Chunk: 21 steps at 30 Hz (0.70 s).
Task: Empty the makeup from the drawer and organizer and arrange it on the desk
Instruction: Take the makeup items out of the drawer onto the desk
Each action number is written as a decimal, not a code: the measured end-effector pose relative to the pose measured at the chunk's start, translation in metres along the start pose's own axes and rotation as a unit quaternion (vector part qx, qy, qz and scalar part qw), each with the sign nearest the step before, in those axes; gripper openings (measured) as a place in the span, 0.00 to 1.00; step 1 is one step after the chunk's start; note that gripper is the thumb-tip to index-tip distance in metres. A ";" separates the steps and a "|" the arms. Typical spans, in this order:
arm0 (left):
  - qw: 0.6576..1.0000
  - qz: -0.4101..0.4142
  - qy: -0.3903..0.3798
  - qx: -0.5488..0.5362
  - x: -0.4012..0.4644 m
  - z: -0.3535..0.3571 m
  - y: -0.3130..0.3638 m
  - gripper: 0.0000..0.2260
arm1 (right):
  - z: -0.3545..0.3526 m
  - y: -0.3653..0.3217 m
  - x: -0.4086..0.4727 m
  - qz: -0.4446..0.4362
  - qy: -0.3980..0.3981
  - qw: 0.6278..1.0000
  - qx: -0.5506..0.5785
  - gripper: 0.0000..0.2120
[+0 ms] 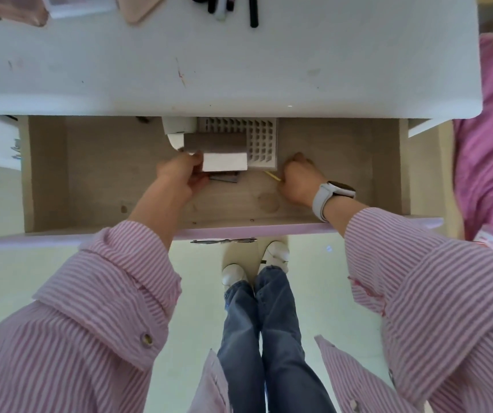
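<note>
Open wooden drawer (328, 144), left hand (179, 177) gripping white grid organizer (239, 144) at its near end, right hand (300, 180) pinching thin yellow stick (272, 176) beside it

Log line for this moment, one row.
drawer: open | left hand: grips white box beside grid organizer | right hand: curled round thin yellow stick | desk: some makeup at far edge
</note>
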<state>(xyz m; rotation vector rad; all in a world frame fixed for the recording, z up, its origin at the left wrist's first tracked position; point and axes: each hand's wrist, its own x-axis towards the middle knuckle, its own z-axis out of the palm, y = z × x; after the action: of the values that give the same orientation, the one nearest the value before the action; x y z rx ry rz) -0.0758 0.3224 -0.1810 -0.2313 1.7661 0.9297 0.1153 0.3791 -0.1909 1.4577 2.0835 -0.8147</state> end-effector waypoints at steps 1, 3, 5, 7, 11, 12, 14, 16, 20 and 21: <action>1.000 -0.013 -0.007 -0.018 -0.001 -0.007 0.000 0.04 | -0.002 -0.001 -0.002 0.000 -0.003 1.000 0.018 0.11; 0.998 -0.022 -0.013 -0.050 -0.002 -0.020 0.000 0.04 | -0.008 0.000 -0.006 0.011 -0.013 0.998 0.063 0.10; 0.996 -0.020 -0.004 -0.082 -0.004 -0.032 0.002 0.05 | -0.014 0.001 -0.010 0.021 -0.021 0.994 0.103 0.10; 0.994 -0.009 0.011 -0.112 -0.010 -0.043 0.007 0.05 | -0.021 0.001 -0.013 0.039 -0.037 0.989 0.135 0.04; 0.990 0.058 0.085 -0.100 -0.022 -0.060 0.012 0.03 | -0.031 0.004 -0.020 0.097 -0.121 0.970 0.186 0.13; 0.988 0.088 0.107 -0.071 -0.027 -0.063 0.012 0.04 | -0.031 0.006 -0.020 0.113 -0.127 0.961 0.217 0.13; 0.972 0.167 0.162 0.041 -0.035 -0.068 0.008 0.08 | -0.029 0.009 -0.019 0.143 -0.111 0.945 0.273 0.10; 0.919 0.264 0.219 0.193 -0.042 -0.072 0.003 0.10 | -0.025 0.009 -0.017 0.163 -0.058 0.933 0.315 0.09; 0.780 0.369 0.204 0.463 -0.049 -0.069 -0.002 0.13 | -0.016 -0.005 -0.008 0.213 0.022 0.859 0.465 0.08; 0.747 0.364 0.181 0.526 -0.048 -0.067 -0.002 0.15 | -0.015 -0.011 -0.007 0.230 0.009 0.817 0.528 0.06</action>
<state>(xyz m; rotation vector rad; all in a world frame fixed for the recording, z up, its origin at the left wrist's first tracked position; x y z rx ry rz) -0.1031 0.2620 -0.1318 1.1587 2.5270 0.2259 0.1064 0.3821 -0.1731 2.3494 1.0991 -1.8714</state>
